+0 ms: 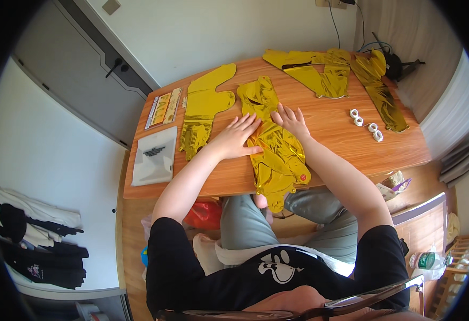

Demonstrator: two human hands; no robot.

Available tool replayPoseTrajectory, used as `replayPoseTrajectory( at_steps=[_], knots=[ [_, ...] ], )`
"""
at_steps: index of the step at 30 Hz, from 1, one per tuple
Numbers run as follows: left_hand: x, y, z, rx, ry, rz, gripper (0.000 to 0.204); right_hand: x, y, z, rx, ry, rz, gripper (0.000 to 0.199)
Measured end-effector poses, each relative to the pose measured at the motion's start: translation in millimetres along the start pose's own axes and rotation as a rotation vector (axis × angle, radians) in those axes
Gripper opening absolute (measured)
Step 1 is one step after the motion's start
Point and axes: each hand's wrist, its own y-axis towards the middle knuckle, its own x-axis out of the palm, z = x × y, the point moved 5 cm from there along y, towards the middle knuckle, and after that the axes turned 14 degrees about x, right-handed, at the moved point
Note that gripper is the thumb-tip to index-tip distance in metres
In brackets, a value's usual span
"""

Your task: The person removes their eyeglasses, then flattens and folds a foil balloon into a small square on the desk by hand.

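A crinkled gold foil balloon (277,155), flat and uninflated, lies lengthwise in front of me, its lower end hanging over the table's near edge. My left hand (235,137) rests on its left side with the fingers stretched out. On its upper right part lies my right hand (292,122), fingers spread and flat. Left of it is another flat gold foil balloon (205,107). Two more, a triangular gold foil balloon (328,75) and a long narrow gold foil balloon (378,88), lie at the far right.
The wooden table (330,147) bears several small white ribbon rolls (373,128) at right. A clear plastic bag (154,157) and a printed card (164,108) lie at left. A black cabled device (397,67) stands at the far right corner. A bottle (427,261) is at lower right.
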Motion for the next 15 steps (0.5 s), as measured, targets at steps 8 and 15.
replayPoseTrajectory(
  at_steps=[8,15],
  knots=[
    [5,-7,-1,-0.014,-0.008,0.036,0.103,-34,-7,3,0.034,0.268,-0.133,0.056],
    [6,-5,-6,-0.018,-0.023,0.018,0.109,-55,4,15,0.047,0.453,-0.291,0.054]
  ],
)
